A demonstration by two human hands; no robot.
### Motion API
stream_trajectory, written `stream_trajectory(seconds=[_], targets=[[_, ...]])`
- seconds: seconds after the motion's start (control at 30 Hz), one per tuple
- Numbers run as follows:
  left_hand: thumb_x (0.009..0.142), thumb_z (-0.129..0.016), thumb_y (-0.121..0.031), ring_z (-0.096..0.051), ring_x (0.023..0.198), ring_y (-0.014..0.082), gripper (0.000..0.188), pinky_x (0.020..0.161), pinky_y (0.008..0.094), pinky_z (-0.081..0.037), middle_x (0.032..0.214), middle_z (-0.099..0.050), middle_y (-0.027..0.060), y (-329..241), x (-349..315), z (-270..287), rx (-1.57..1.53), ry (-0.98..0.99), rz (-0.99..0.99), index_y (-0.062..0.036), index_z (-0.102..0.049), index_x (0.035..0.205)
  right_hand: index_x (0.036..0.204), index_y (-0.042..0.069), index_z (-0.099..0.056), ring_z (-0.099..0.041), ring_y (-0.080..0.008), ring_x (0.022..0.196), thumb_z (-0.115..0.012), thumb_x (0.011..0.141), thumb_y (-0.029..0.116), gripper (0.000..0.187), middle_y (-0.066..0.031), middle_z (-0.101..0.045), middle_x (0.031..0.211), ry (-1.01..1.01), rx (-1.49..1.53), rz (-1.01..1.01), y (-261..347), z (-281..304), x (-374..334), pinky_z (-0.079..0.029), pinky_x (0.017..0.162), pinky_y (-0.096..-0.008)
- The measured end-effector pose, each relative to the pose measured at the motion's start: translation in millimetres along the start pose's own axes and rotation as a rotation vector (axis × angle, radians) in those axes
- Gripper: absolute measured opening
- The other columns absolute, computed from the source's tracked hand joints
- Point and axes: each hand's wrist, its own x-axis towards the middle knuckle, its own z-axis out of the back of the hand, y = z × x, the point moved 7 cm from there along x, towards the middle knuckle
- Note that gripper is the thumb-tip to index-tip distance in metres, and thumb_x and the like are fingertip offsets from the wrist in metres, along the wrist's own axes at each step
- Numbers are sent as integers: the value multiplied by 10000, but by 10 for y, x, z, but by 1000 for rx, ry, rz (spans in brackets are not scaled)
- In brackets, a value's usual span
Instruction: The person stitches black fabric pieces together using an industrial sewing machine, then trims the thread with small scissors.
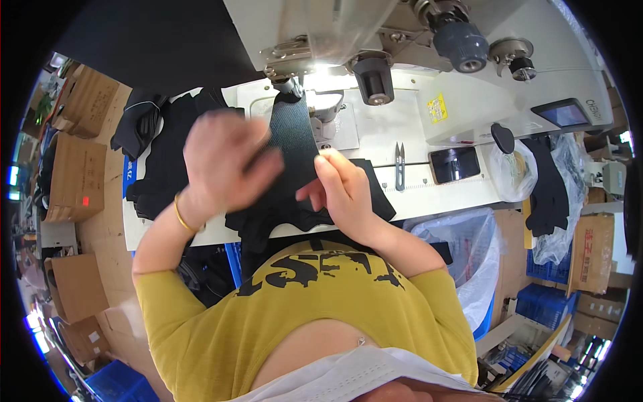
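A dark fabric piece (293, 130) runs from under the sewing machine's presser foot (289, 87) toward me over the white machine table. My right hand (345, 191) pinches its right edge between thumb and forefinger, the other fingers curled below. Over the fabric's left side hovers my left hand (231, 161), smeared by motion, with a yellow bangle at the wrist; its fingers are too blurred to read. More black fabric (301, 211) lies beneath both hands and hangs over the table's front edge. Left of my left hand is a heap of black cloth pieces (164, 161).
Thread snips (400, 167) and a phone (455, 165) lie on the table to the right. Beyond them hangs a plastic bag (512, 174). A lined blue bin (469, 248) stands below the right front edge. Cardboard boxes (75, 177) are stacked at far left.
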Motion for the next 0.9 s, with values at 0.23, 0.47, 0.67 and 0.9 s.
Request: stream_trajectory(seconds=[0.23,0.47,0.67,0.9], targets=[[712,-701,-99,-580,946,183,387,817,328,-455,1197,-654,79,-469,-231,-119,156,91,-170,-54,-708,1096,817,11,-596,-545,-83,481,-507,993,188,264,-47,-607,558,39,-159,111,106,17,46,-409,468,-254],[683,-655,-63,-591,923,194,418,799,327,-476,1187,-672,50,-282,-114,-170,169,53,-134,-79,-716,1096,865,8,-594,-476,-55,446,-469,1019,180,262,-47,-605,580,84,-82,124,138,-31,291,-358,438,-204],[660,-639,-48,-601,959,198,446,816,340,-473,1194,-676,29,-59,-29,-227,173,40,-153,-94,-715,1097,866,32,-611,-464,-44,445,-500,1000,197,239,-24,-603,568,88,102,110,52,-67,462,-351,432,-213],[671,-651,-53,-590,955,197,434,807,331,-467,1130,-678,0,181,93,-292,191,26,-181,-114,-714,1096,874,38,-620,-465,-35,451,-521,986,172,201,-23,-604,572,96,73,69,-46,-51,408,-345,431,-209]])
